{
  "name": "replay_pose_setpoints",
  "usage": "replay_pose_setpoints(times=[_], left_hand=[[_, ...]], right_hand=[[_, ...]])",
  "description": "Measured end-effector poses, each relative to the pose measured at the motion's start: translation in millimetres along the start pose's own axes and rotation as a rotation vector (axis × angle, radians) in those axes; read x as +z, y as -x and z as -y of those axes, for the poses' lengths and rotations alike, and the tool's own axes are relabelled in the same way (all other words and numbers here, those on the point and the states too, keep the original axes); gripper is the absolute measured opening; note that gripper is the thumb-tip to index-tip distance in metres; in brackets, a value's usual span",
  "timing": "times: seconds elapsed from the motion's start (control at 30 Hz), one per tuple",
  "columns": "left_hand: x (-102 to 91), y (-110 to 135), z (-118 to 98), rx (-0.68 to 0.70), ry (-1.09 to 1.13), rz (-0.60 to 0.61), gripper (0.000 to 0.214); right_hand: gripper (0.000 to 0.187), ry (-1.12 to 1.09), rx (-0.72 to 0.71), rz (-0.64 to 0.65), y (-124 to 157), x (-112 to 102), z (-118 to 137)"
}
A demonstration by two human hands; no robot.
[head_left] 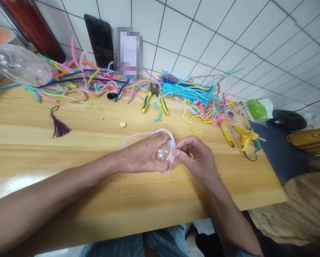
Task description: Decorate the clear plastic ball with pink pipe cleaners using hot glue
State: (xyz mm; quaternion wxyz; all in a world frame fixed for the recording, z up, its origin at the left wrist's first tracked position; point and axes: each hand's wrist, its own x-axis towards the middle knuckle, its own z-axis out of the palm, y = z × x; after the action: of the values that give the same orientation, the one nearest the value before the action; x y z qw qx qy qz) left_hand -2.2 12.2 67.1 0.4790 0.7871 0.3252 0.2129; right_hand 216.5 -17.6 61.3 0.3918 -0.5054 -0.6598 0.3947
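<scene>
My left hand (144,153) is wrapped around a shiny clear plastic piece (164,154), whose full shape is hidden by the fingers. A pale lilac pipe cleaner (172,144) loops around the plastic, and its loose tail arcs back over my left hand to the table. Thumb and fingertips of my right hand (196,155) pinch the pipe cleaner at the right side of the plastic. A pink strip shows at the plastic's lower edge. Both hands are just above the wooden table (95,200).
Loose colourful pipe cleaners (186,91) lie along the tiled wall. In front are pliers (154,98), a yellow scrap (123,124) and a purple tassel (59,123). A plastic bottle (22,66) lies left; a glue gun (245,137) and a yellow cutter (226,136) lie right.
</scene>
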Motion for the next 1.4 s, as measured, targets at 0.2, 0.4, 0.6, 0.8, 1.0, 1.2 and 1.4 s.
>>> replay_pose_setpoints(times=[0.2,0.4,0.6,0.8,1.0,1.2,1.4], left_hand=[[2.4,-3,5,0.023,0.038,-0.012,0.019],[4.8,-3,11,0.047,0.035,-0.018,0.022],[3.9,-2,13,0.060,0.029,0.004,0.022],[3.4,-4,13,0.067,0.032,0.021,0.019],[2.5,-4,12,0.082,0.045,0.009,0.017],[2.4,-3,12,0.080,0.050,0.009,0.020],[3.6,-3,15,0.073,0.044,0.004,0.021]], right_hand=[[0.014,0.024,-0.026,0.020,1,0,-1],[0.007,0.067,-0.136,0.025,1,1,2],[0.009,0.105,-0.203,0.039,0,0,3],[0.007,0.121,-0.203,0.044,0,0,5],[0.009,0.122,-0.222,0.053,0,0,5],[0.011,0.131,-0.251,0.063,0,0,6],[0.013,0.150,-0.287,0.090,1,-1,8]])
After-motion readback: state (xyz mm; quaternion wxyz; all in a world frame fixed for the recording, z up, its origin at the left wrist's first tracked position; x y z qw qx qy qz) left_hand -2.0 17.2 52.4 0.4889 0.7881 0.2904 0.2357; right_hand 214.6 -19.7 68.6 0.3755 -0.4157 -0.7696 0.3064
